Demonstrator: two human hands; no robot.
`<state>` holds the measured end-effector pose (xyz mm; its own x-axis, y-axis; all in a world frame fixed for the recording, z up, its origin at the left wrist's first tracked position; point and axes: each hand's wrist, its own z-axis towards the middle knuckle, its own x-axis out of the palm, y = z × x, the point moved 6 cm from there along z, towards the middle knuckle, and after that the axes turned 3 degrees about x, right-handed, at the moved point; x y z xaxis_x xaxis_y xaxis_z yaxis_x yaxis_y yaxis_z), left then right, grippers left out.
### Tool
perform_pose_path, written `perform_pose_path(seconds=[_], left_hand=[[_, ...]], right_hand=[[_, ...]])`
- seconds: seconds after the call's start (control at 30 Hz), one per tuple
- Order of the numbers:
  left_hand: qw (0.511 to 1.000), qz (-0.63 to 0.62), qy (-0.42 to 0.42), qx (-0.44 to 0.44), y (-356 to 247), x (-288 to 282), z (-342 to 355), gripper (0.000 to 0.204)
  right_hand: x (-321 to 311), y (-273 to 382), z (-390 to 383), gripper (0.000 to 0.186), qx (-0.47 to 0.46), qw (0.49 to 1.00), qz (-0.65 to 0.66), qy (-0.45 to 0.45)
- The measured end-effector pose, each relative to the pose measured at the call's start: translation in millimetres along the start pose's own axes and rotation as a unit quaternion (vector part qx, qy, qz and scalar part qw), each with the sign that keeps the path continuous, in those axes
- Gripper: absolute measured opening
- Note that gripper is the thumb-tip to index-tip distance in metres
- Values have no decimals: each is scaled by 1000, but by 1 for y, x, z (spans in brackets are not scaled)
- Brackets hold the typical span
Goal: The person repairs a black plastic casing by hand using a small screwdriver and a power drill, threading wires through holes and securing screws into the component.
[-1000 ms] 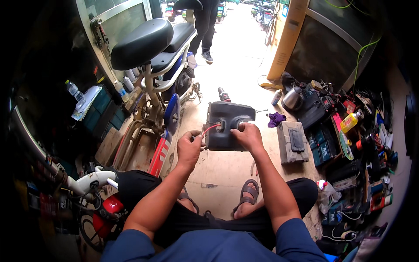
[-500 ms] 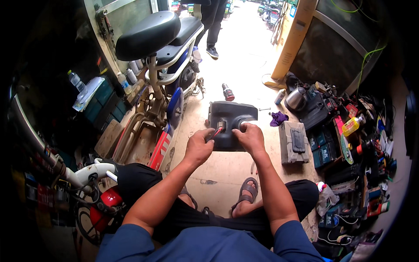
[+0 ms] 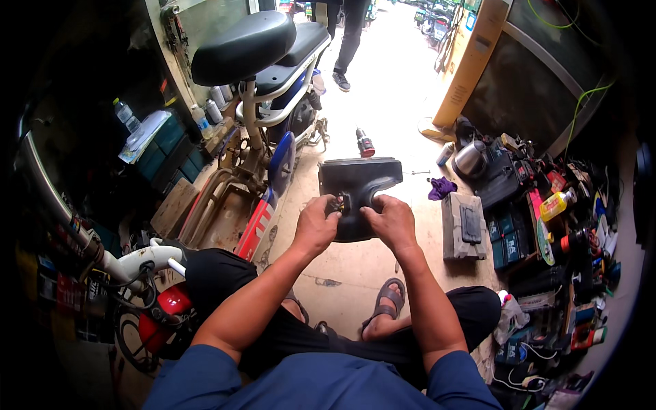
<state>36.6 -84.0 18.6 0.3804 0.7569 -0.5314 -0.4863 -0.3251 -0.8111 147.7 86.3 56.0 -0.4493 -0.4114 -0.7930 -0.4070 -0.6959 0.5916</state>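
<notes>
Both hands hold a moulded black plastic panel [image 3: 355, 179] out in front of me. My left hand [image 3: 318, 225] is closed at its left side, fingers at a small fitting [image 3: 342, 204] in the middle, which they partly hide. I cannot make out any red wire there now. My right hand [image 3: 389, 225] grips the right side, thumb on the face beside a curved recess. Beyond the panel a drill [image 3: 364, 142] lies on the floor [image 3: 335, 266], with a wrench [image 3: 415, 173] and a purple cloth [image 3: 443, 189] to its right.
A scooter [image 3: 242, 48] stands left, its tray [image 3: 225, 219] near me, handlebar parts [image 3: 147, 263] closer. A grey case [image 3: 465, 225], kettle [image 3: 470, 161] and cluttered batteries [image 3: 506, 239] line the right. Another person's legs [image 3: 348, 41] are in the doorway, beside a tall carton [image 3: 468, 61].
My left hand has moved inward from the red wire onto the fitting, and the red wire has gone from sight. The panel is shifted slightly left. The other person's foot appears farther right.
</notes>
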Motion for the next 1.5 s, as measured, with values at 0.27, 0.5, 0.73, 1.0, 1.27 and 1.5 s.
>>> perform_pose_path(seconds=[0.27,0.5,0.73,1.0,1.27,1.5], left_hand=[[997,-37,-3,-69,-5,-10,3,40],[991,-93,-57,-72,-7,-15,2,41],[977,-165,-50,-125,7,1,6,37],[990,-129,-26,-41,7,15,19,37],[994,-80,-65,-40,-10,-3,12,38],[987,23,-151,38,-41,-40,5,62]], right_hand=[[-2,-4,-1,32,18,1000,9,8],[-2,-1,-2,33,23,999,24,23],[-8,1,-9,32,27,999,29,20],[-12,-19,-4,33,-16,999,42,-29],[-12,-4,-5,33,-48,997,54,-18],[-16,-11,-3,32,16,984,175,23]])
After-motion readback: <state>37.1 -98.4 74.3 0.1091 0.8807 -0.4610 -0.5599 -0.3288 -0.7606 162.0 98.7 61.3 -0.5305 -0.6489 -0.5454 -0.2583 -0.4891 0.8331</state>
